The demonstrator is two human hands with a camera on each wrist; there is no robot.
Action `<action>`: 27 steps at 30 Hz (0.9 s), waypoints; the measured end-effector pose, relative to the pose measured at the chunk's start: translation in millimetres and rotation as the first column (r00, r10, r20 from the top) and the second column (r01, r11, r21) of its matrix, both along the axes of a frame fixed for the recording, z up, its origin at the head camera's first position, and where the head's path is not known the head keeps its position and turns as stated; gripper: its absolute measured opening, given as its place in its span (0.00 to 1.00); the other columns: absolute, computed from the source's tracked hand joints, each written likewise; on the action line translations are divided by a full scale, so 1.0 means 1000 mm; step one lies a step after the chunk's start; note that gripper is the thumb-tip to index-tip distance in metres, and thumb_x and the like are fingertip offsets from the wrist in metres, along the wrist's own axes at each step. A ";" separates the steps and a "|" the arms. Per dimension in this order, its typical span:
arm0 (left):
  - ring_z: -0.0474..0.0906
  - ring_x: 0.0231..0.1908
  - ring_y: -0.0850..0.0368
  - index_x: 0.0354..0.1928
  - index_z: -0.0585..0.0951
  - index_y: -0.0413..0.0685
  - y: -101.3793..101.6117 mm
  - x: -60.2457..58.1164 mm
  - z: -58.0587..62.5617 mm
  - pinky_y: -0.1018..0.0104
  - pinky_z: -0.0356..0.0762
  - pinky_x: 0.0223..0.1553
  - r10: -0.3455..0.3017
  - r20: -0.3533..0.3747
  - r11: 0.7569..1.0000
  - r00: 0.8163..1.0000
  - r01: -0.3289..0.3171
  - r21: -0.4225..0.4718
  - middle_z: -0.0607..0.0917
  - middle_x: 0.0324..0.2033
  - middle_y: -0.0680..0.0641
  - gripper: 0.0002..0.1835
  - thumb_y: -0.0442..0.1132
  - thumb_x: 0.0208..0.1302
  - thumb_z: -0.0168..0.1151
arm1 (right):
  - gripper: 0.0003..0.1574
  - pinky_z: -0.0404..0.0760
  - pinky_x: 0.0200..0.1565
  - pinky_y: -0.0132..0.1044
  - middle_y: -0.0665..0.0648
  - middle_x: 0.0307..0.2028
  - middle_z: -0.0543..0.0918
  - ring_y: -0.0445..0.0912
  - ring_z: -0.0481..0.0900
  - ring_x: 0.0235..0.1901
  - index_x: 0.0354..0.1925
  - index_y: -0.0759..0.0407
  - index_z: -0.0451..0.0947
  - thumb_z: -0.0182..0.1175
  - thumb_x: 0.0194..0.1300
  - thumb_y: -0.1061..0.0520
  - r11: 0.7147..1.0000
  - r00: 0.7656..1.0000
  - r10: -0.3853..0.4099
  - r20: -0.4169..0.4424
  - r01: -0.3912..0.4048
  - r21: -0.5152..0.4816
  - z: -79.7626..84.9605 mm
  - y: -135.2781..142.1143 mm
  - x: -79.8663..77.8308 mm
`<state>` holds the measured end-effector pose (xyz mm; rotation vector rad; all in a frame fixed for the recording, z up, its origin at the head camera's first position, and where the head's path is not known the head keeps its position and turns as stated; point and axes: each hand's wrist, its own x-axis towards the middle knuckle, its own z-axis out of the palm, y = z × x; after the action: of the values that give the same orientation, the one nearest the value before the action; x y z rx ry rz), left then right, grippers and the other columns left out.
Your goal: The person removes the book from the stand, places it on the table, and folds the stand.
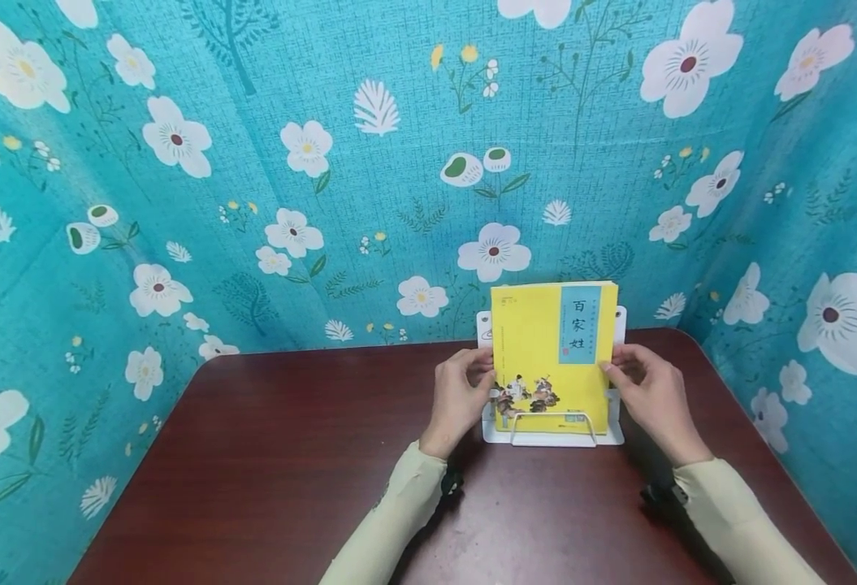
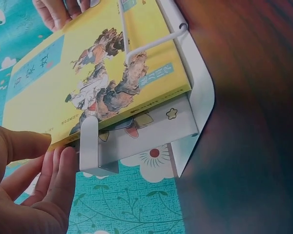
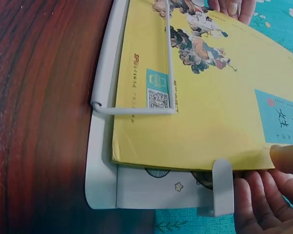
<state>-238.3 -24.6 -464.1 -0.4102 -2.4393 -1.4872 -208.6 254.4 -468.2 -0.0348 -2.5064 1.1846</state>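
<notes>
A yellow book (image 1: 530, 333) with a blue title panel stands upright in a white book stand (image 1: 486, 431), its cover facing me. The stand's wire bar (image 2: 156, 46) crosses the lower front of the cover, and a white side clip (image 3: 223, 187) laps over the book's edge. My left hand (image 1: 462, 398) pinches the book's left edge, thumb on the cover and fingers behind. On the opposite edge my right hand (image 1: 655, 398) pinches it the same way, just above the clip. Printed figures on the stand's back plate (image 2: 151, 126) show beside the book.
The stand sits near the back of a dark reddish-brown table (image 1: 289, 455). Behind and on both sides hangs a teal curtain (image 1: 370, 203) with white flowers, close to the table's back edge. A dark device (image 1: 665, 494) is strapped at the right wrist.
</notes>
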 end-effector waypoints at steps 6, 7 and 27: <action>0.91 0.44 0.56 0.55 0.87 0.43 0.003 0.000 -0.004 0.72 0.87 0.45 0.017 0.005 0.999 1.000 -0.017 0.027 0.89 0.43 0.46 0.17 0.27 0.65 0.69 | 0.22 0.70 0.37 0.11 0.70 0.52 0.86 0.58 0.82 0.45 0.58 0.65 0.80 0.66 0.72 0.55 1.000 1.000 -0.016 0.011 0.016 -0.014 0.001 -0.001 0.004; 0.91 0.44 0.56 0.55 0.87 0.43 0.004 0.000 -0.004 0.72 0.87 0.45 0.022 0.006 0.999 1.000 -0.022 0.029 0.89 0.43 0.46 0.17 0.27 0.65 0.69 | 0.21 0.71 0.37 0.12 0.70 0.52 0.86 0.58 0.83 0.45 0.58 0.65 0.80 0.66 0.72 0.55 1.000 1.000 -0.021 0.014 0.021 -0.017 0.001 -0.001 0.004; 0.90 0.45 0.57 0.58 0.87 0.44 0.008 0.000 -0.011 0.68 0.88 0.48 0.057 -0.023 0.994 0.998 -0.055 0.091 0.89 0.44 0.47 0.20 0.25 0.64 0.69 | 0.22 0.74 0.36 0.13 0.70 0.53 0.87 0.58 0.84 0.44 0.58 0.66 0.82 0.67 0.72 0.55 0.997 0.998 -0.056 0.025 0.058 -0.060 0.001 -0.002 0.001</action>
<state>-238.6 -16.3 -474.7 -0.3379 -2.3334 -1.5521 -207.6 252.4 -467.7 -0.1358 -2.4721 1.2435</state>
